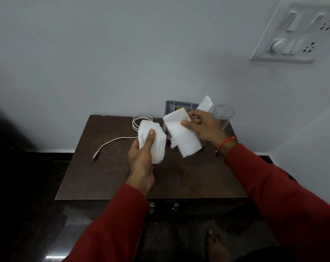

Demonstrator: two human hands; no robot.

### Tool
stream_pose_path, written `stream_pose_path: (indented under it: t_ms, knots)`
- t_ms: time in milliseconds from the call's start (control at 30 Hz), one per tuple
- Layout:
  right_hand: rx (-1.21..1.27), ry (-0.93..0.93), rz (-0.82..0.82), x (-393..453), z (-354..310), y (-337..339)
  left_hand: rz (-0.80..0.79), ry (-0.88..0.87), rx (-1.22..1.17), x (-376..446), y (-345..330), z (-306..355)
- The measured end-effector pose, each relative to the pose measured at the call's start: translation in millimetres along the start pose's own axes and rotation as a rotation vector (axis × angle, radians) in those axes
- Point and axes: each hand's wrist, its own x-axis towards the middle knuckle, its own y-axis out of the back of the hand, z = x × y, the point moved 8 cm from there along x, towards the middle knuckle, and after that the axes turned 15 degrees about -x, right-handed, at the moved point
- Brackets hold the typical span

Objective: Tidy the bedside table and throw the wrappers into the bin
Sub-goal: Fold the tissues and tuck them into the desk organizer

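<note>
The left hand grips a folded stack under its thumb. Beyond, the right hand pinches a loose sheet. Gathering step, I judge; next, lay the sheet on the stack.

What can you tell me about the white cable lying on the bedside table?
The white cable looks like a thin plastic-sheathed charging lead. Its far end is wound into a few loose loops near the back of the dark wooden table, partly hidden behind the folded tissues in the left hand. One free length curves toward the table's left front and ends in a small plug. Nothing grips it.
</note>
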Motion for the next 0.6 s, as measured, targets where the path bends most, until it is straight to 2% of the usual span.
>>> stream_pose_path:
  t_ms: [67, 233, 300, 400, 500, 600]
  knots:
    - [-0.223, 0.046, 0.105, 15.4, -3.0, 24.2, 0.017, -0.006, 0.001, 0.9, 1.9, 0.6]
    - [-0.794, 0.351, 0.298, 69.5, -58.4, 68.1, 0.028, 0.001, 0.03, 1.0, 2.1, -6.0]
    - [-1.137, 0.384, 0.257, 96.3, -72.0, 64.5, 0.03, 0.007, 0.04, 2.2, 3.1, -8.9]
    - [-1.541, 0.379, 0.033, 124.4, -75.3, 36.3, 0.032, 0.01, 0.04, 4.5, 4.5, -10.1]
    - [-1.649, 0.33, -0.138, 136.4, -68.2, 8.1, 0.03, 0.026, 0.035, 6.9, 5.1, -9.1]
    - [-1.74, 0.392, -0.121, 136.4, -66.1, -18.7, 0.036, 0.056, 0.044, 6.5, 6.0, -10.1]
